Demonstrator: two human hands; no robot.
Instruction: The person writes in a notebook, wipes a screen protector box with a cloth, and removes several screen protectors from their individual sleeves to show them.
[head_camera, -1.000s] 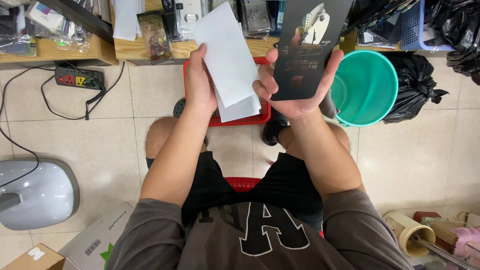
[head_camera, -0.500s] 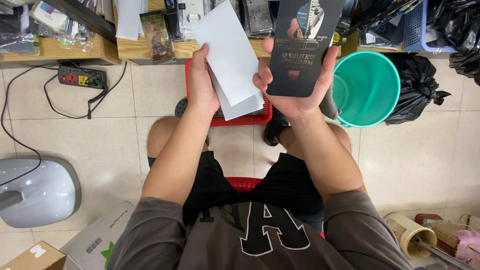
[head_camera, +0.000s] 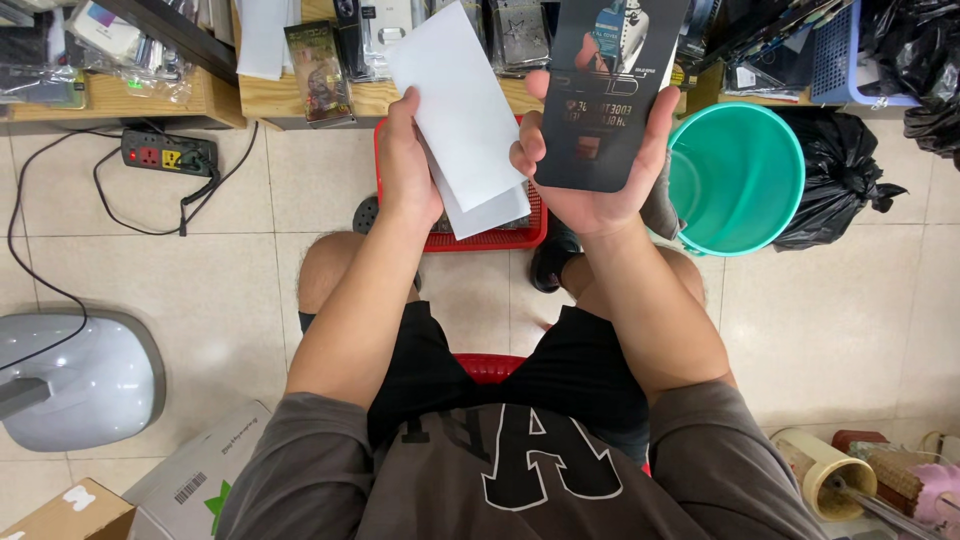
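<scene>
Above a red basket (head_camera: 500, 238), the left hand (head_camera: 408, 170) grips white envelopes (head_camera: 462, 120), the right hand (head_camera: 590, 175) clasps a black packet (head_camera: 610, 90), beside a teal bucket (head_camera: 745, 180).

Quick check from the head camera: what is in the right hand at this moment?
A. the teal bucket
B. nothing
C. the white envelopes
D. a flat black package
D: the right hand grips a flat black package from below, while the left hand holds the white envelopes.
</scene>
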